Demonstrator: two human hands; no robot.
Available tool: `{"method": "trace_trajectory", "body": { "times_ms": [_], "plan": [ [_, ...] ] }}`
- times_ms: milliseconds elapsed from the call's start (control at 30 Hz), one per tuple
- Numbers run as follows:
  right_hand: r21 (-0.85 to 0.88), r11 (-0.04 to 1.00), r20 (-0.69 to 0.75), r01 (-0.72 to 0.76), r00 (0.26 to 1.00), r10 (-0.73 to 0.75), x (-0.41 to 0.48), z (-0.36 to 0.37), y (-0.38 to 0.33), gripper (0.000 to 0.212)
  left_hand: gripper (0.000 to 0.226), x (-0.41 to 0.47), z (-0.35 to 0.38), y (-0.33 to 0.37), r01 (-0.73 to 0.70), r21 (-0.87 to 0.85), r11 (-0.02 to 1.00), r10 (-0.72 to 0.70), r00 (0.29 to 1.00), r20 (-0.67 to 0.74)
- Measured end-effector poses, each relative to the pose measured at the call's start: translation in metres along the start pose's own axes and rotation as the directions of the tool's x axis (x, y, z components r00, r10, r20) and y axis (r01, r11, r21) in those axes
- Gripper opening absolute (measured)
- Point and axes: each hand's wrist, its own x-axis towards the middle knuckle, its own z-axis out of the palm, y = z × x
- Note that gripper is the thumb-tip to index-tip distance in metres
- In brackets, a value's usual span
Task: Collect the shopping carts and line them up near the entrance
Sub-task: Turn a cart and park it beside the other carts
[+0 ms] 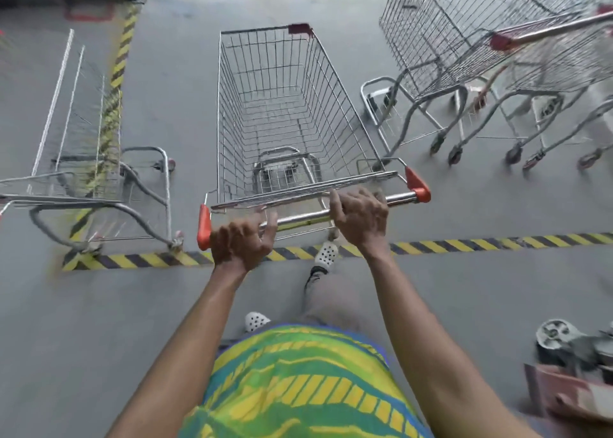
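Left hand [243, 243] and right hand [360, 217] both grasp the handle bar [305, 219] of the shopping cart [282, 106], whose basket lies beyond the bar.

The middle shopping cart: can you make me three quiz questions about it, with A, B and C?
1. Where do the left hand and right hand grip the middle cart? A wheels B handle bar C basket front
2. What colour are the handle's end caps? A blue B orange C green
3. That cart is: A empty B full of bags C tipped over
Answers: 1 B, both hands curl round the bar; 2 B, both caps show orange; 3 A, only bare wire shows inside.
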Motion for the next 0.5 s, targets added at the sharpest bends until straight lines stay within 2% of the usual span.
{"method": "trace_trajectory", "body": {
  "times_ms": [67,200,367,500],
  "plan": [
    [-0.016,0.999,-0.041,0.028,0.999,-0.029,-0.016,-0.004,-0.001,0.042,0.052,-0.020,0.003,-0.011,-0.054,0.012,0.998,0.054,0.999,-0.004],
    [-0.008,1.000,-0.128,-0.010,0.992,0.009,-0.047,-0.011,0.001,0.036,0.053,-0.051,0.005,-0.052,-0.168,0.016,0.986,0.168,0.984,-0.065],
    [-0.022,0.997,-0.176,0.078,0.981,-0.081,-0.073,-0.007,-0.017,0.043,0.052,-0.066,-0.001,-0.100,-0.149,0.071,0.986,0.158,0.978,-0.139],
    [-0.037,0.994,-0.175,0.101,0.979,-0.106,-0.070,0.001,-0.030,0.045,0.059,-0.055,-0.001,-0.113,-0.056,0.065,0.996,0.067,0.981,-0.182]
  ]
}}
